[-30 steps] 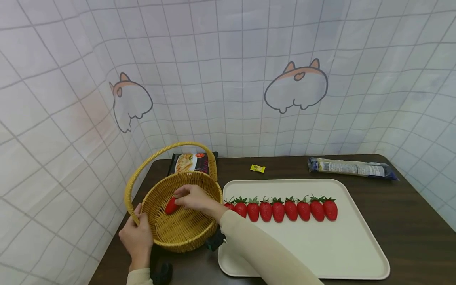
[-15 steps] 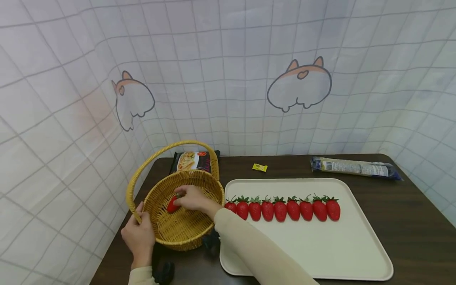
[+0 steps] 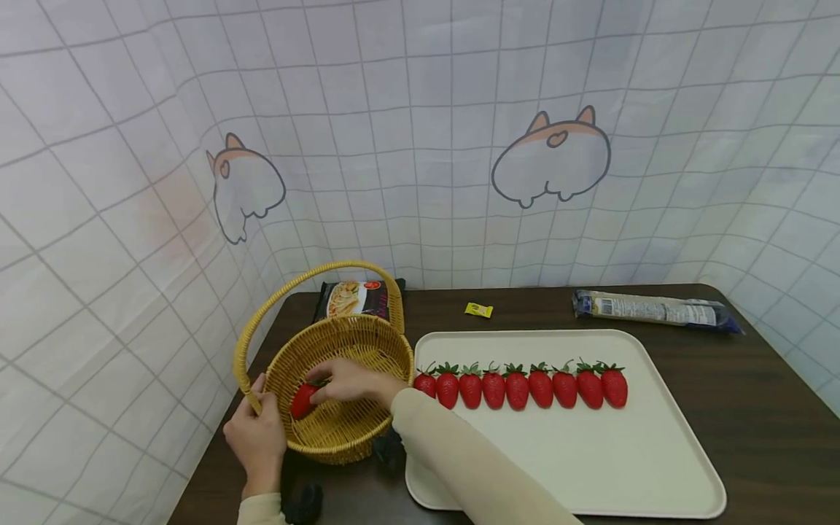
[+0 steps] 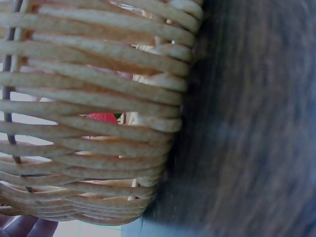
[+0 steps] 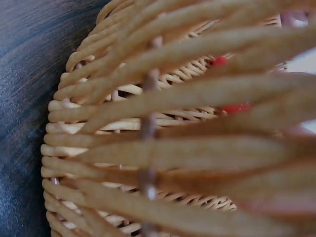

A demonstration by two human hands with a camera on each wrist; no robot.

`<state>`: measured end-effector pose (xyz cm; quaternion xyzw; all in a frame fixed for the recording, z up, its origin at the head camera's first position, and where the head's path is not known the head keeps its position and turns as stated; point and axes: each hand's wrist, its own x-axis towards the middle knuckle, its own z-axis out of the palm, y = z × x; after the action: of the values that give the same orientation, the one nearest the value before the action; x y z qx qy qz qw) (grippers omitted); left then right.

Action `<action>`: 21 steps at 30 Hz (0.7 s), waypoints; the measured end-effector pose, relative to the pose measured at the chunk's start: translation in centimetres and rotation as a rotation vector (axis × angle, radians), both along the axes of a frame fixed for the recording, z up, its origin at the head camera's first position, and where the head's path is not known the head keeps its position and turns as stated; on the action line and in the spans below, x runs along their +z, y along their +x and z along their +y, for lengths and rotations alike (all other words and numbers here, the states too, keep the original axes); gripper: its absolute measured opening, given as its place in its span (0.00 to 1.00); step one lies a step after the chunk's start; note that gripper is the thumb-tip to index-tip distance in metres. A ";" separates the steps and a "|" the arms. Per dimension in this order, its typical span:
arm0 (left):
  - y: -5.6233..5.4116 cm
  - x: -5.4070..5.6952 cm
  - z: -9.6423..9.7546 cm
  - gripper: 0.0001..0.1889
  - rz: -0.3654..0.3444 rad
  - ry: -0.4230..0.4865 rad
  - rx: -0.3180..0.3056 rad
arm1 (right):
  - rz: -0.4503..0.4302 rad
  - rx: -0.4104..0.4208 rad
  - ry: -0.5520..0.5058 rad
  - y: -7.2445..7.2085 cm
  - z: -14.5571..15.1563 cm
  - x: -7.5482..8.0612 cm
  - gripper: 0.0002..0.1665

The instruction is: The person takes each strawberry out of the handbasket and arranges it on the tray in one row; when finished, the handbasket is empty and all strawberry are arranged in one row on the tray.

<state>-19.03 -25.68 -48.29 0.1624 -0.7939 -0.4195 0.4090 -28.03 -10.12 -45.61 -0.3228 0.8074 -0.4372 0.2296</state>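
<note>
A yellow woven basket (image 3: 348,332) with a tall arched handle stands at the left of the table. My left hand (image 3: 257,437) grips it where the handle meets the left rim. Inside the basket, my right hand (image 3: 351,381) pinches a red strawberry (image 3: 302,402) low against the left wall. Through the weave in the left wrist view, a bit of red strawberry (image 4: 102,117) shows. The right wrist view is mostly basket wall (image 5: 197,148), with the hand largely hidden behind it. More strawberries (image 3: 516,390) lie in a row on the white tray (image 3: 590,459), leaves pointing away.
Behind the basket lies a dark food packet (image 3: 357,297). A small yellow wrapped sweet (image 3: 478,310) sits beyond the tray, and a long plastic-wrapped package (image 3: 656,310) lies at the back right. The tray's left edge is close to the basket.
My right hand has moved the strawberry left and lower inside the basket, toward its near-left wall. The left hand keeps its grip on the basket. The row on the tray is unchanged.
</note>
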 end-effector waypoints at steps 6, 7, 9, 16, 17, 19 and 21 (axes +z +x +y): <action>0.0 0.0 0.0 0.16 -0.001 -0.002 0.007 | -0.007 0.036 -0.018 0.6 -0.4 0.1 0.29; 0.0 0.0 0.0 0.16 -0.001 -0.002 0.009 | -0.006 0.045 -0.019 0.7 -0.5 0.1 0.30; 0.0 0.0 0.0 0.16 -0.004 -0.002 0.008 | -0.003 0.055 -0.023 1.0 -0.8 0.1 0.30; 0.1 0.1 0.0 0.16 -0.011 0.002 -0.006 | 0.005 0.020 -0.031 1.7 -1.5 0.0 0.30; 0.1 0.2 0.0 0.16 -0.012 0.000 -0.005 | -0.001 0.012 -0.032 1.8 -1.5 0.0 0.31; 0.1 0.2 0.0 0.17 -0.013 -0.003 -0.001 | 0.010 -0.005 -0.016 1.9 -1.7 -0.2 0.30; 0.1 0.1 0.0 0.17 -0.014 -0.003 0.001 | 0.018 -0.023 0.002 2.0 -1.8 -0.3 0.28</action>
<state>-18.89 -25.69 -48.15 0.1651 -0.7972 -0.4171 0.4040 -26.04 -11.93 -45.89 -0.3171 0.8136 -0.4360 0.2177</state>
